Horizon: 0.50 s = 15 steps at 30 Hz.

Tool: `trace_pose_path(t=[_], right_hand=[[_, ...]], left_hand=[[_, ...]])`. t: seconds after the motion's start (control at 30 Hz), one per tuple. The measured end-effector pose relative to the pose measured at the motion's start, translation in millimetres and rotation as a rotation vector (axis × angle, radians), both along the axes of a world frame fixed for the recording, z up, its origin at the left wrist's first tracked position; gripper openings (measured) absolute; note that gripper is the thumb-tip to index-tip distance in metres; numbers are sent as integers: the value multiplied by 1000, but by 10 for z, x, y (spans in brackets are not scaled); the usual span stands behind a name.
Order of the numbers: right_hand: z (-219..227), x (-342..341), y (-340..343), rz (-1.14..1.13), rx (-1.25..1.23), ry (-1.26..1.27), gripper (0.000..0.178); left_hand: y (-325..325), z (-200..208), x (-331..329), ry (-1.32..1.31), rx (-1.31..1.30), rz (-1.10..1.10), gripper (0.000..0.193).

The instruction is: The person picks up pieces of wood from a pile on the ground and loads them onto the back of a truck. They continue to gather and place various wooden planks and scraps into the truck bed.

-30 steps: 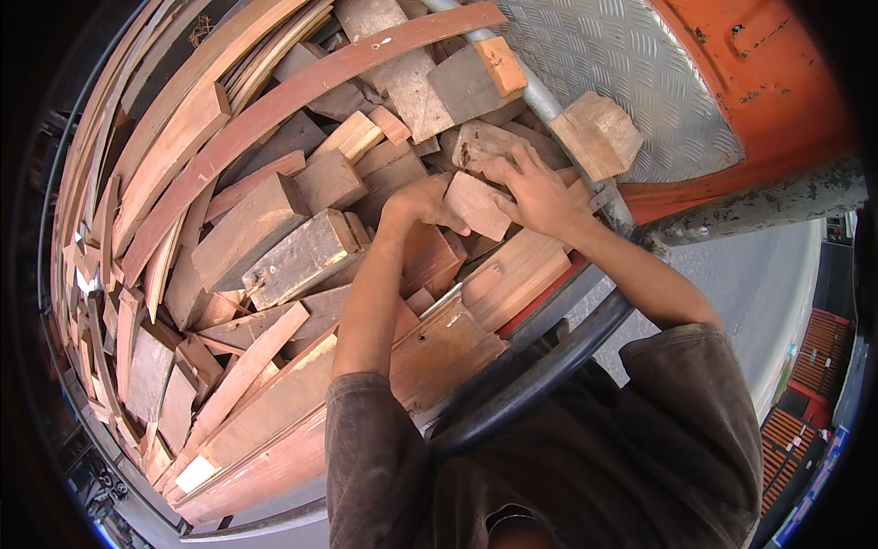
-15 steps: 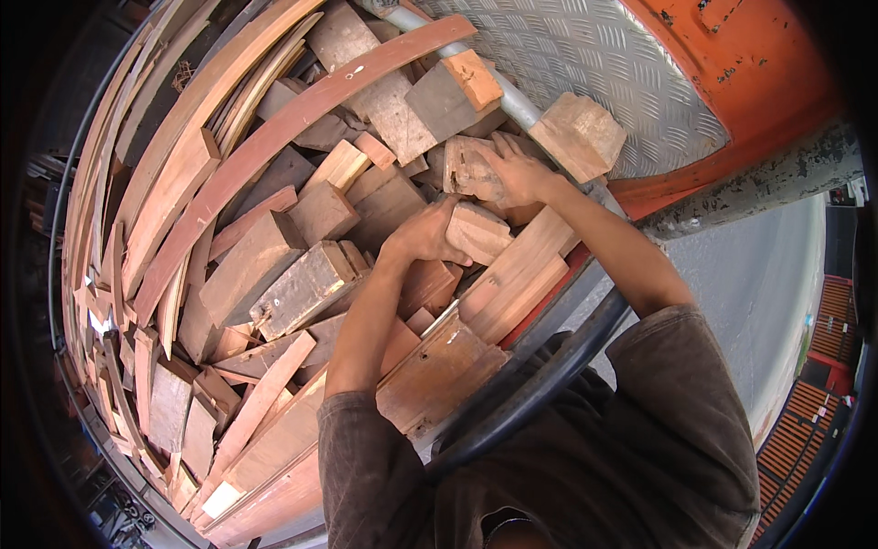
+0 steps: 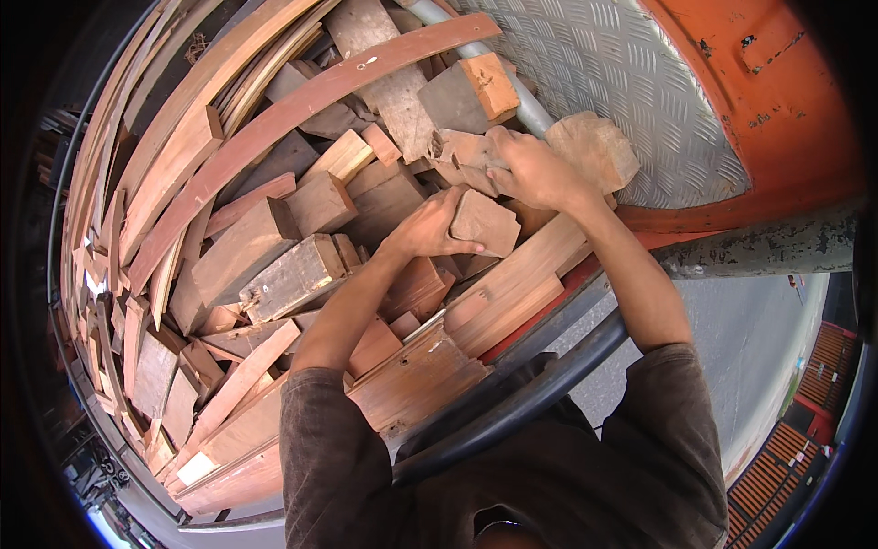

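Observation:
A heap of wood offcuts fills the vehicle bed in front of me. My left hand (image 3: 434, 227) is closed on a squarish wood block (image 3: 488, 225), thumb along its near side and fingers over its far left edge. Just beyond it, my right hand (image 3: 532, 167) grips a rough-ended wood block (image 3: 464, 156) from its right end; part of that block is hidden under the fingers. A large rough wood chunk (image 3: 593, 151) lies to the right of my right hand. Below my left hand are reddish planks (image 3: 512, 297).
A long reddish curved-looking board (image 3: 311, 114) crosses the heap. At the right stand a metal tread-plate panel (image 3: 622, 82) and an orange body panel (image 3: 777, 101). A black rail (image 3: 540, 393) runs between me and the heap, and a scuffed grey bar (image 3: 759, 240) juts right.
My left hand has lifted and tilted its block, so a broader face shows. My right hand has turned its block and shifted slightly right, its fingers more curled.

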State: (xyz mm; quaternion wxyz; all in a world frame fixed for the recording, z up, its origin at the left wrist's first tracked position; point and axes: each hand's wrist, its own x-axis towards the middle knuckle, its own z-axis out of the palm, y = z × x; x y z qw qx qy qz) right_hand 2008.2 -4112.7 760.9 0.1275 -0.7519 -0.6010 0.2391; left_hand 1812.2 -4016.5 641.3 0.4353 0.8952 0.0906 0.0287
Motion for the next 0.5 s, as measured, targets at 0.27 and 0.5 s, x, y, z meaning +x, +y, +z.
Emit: trace_pose_path(t=[0.27, 0.5], right_hand=[[275, -10, -43, -8, 217, -32, 33], [356, -1, 31, -30, 174, 10, 47]], left_hand=[[-11, 147, 193, 168, -28, 83, 108], [-218, -343, 436, 387, 145, 163, 116]])
